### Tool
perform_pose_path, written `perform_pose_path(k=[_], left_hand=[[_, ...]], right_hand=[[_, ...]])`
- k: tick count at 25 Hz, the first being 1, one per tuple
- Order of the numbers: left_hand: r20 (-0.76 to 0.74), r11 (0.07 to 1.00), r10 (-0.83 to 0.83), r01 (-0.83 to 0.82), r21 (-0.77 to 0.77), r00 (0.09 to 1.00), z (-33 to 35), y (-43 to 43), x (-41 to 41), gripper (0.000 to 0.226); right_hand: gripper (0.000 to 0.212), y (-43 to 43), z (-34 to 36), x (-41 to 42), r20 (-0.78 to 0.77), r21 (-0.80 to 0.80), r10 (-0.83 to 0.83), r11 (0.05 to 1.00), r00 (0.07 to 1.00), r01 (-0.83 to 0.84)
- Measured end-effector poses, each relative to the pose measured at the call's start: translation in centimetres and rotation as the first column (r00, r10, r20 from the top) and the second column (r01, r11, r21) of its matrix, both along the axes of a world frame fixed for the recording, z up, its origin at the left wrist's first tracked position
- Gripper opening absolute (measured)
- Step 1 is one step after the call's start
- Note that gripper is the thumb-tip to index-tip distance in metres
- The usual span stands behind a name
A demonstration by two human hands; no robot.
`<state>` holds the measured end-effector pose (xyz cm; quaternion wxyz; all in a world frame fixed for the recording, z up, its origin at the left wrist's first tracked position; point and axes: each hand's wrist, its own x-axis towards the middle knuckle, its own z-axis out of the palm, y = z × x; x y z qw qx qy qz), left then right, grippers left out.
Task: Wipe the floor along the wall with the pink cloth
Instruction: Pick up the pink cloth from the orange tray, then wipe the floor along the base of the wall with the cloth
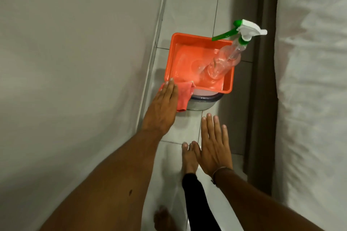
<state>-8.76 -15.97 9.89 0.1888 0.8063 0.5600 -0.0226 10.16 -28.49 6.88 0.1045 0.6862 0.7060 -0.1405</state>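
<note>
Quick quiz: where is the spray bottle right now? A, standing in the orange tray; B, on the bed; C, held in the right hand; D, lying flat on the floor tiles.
A: the spray bottle stands inside the orange tray, while the right hand is flat, open and holds nothing.

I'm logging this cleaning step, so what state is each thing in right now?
pink cloth: draped over the tray's near corner, under the left hand.
orange tray: resting on the metal basin.
spray bottle: leaning in the tray, clear.
metal basin: on the floor.
left hand: flat, open.
right hand: open, empty.
</note>
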Motion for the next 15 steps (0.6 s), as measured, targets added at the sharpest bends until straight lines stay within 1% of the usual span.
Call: perform_pose_path(k=[2, 3, 5, 7, 9, 11, 15], left_hand=[[0.033, 0.999, 0.019, -0.02, 0.045, 0.999, 0.7, -4.8, -1.3, 0.061], [0.024, 0.998, 0.027, -0.028, 0.049, 0.999, 0.8, -7.5, -2.1, 0.062], [-0.012, 1.0, 0.029, -0.029, 0.0, 1.0, 0.4, -12.3, -3.4, 0.069], [-0.061, 0.998, 0.006, -0.01, -0.065, 0.998, -1.0, -16.2, -4.5, 0.077], [-0.079, 0.99, 0.016, -0.027, -0.142, 0.997, -3.7, -19.3, -5.2, 0.082], [-0.068, 0.983, 0.028, -0.039, -0.177, 0.997, -7.9, -21.4, -5.8, 0.08], [-0.104, 0.991, -0.02, 0.005, -0.137, 0.994, -17.5, -22.1, -7.5, 0.068]], right_hand=[[0.076, -3.7, 0.5, -1.1, -0.024, -0.017, -0.024, 1.0, 0.999, 0.023], [0.074, -5.9, 0.7, -1.7, -0.029, -0.032, -0.03, 0.999, 0.999, 0.029], [0.072, -10.0, 0.7, -2.4, -0.022, -0.071, -0.043, 0.997, 0.999, 0.042], [0.074, -13.3, 0.0, -2.8, -0.007, -0.118, -0.033, 0.993, 0.999, 0.032], [0.082, -15.9, -1.8, -3.0, 0.028, -0.175, 0.019, 0.985, 0.999, -0.014], [0.085, -17.7, -4.9, -3.0, 0.038, -0.206, 0.045, 0.978, 0.998, -0.036], [0.086, -18.1, -13.7, -3.0, 0.011, -0.222, 0.081, 0.972, 0.997, -0.076]])
